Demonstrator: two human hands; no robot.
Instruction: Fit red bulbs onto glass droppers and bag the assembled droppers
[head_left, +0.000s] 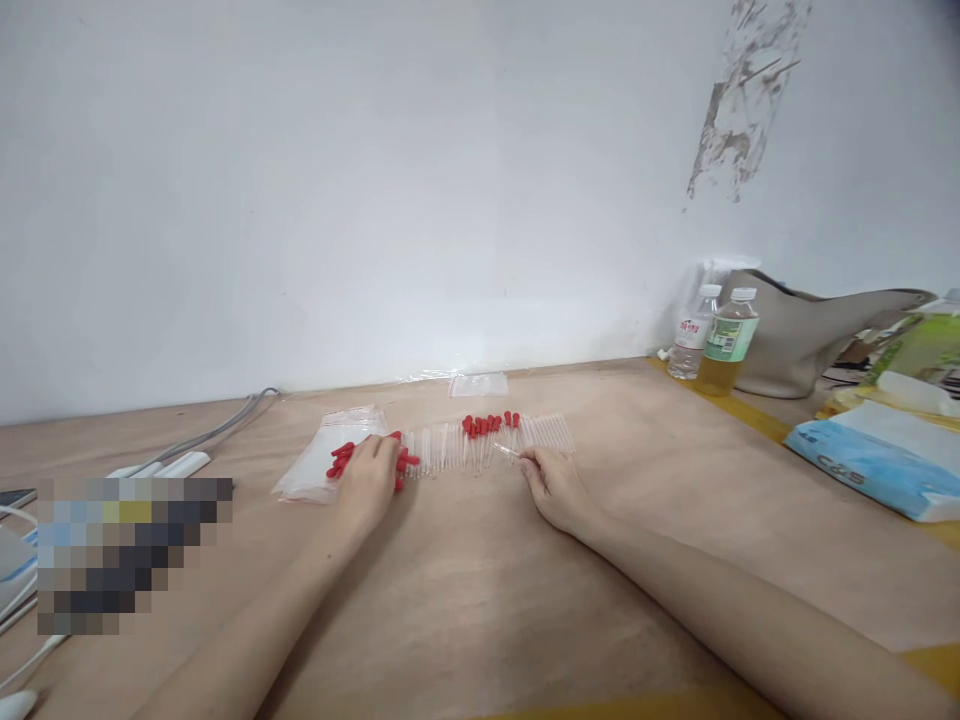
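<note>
My left hand (369, 470) rests over a loose pile of red rubber bulbs (341, 458), its fingers curled down among them. What its fingertips pinch, if anything, is hidden. Between thumb and fingers, my right hand (553, 484) holds a thin clear glass dropper tube (505, 451) that points left. Several droppers with red bulbs fitted (480, 427) lie side by side between my hands. Bare clear tubes lie in rows on both sides of them, a left row (435, 450) near my left hand and a right row (549, 431) just behind my right hand.
Clear plastic bags (319, 462) lie under and beside the bulb pile, with another small bag (478, 385) by the wall. Two bottles (726, 345) stand at the back right by a grey bag-like object (787, 335). A blue tissue pack (874, 458) lies right; cables (225, 425) run left.
</note>
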